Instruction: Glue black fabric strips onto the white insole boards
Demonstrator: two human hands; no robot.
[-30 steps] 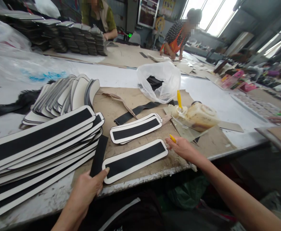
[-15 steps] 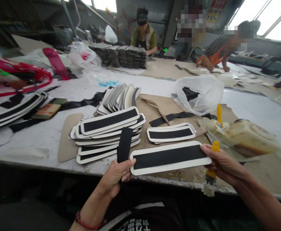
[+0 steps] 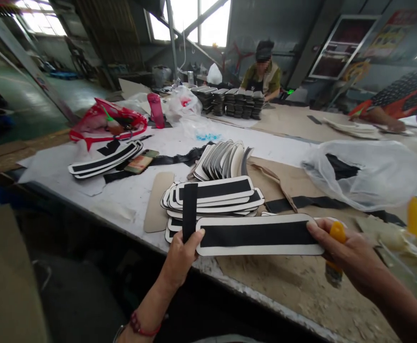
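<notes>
A long white panel with rounded corners and a black strip along its middle [image 3: 254, 234] is stretched level between my hands, above the table's front edge. My left hand [image 3: 182, 255] pinches its left end and also holds a loose black strip [image 3: 190, 209] that stands upright. Around the right end my right hand [image 3: 340, 243] is closed, thumb on top. That hand also keeps a yellow-handled brush [image 3: 337, 232], its bristles pointing down. Just behind the panel lies a pile of similar black-striped panels [image 3: 215, 189], partly covered by it.
Behind the pile leans a row of plain pale pieces [image 3: 223, 159]. A clear plastic bag [image 3: 369, 171] sits at right, near another yellow handle [image 3: 413, 216]. Curved striped pieces [image 3: 104, 159], a phone-like object [image 3: 142, 162] and a red bag [image 3: 108, 124] lie left. Two people work across the table.
My view has swung left, so the table's contents sit further right. Both hands keep the panel, which has come nearer the pile and now covers most of the small panels behind it.
</notes>
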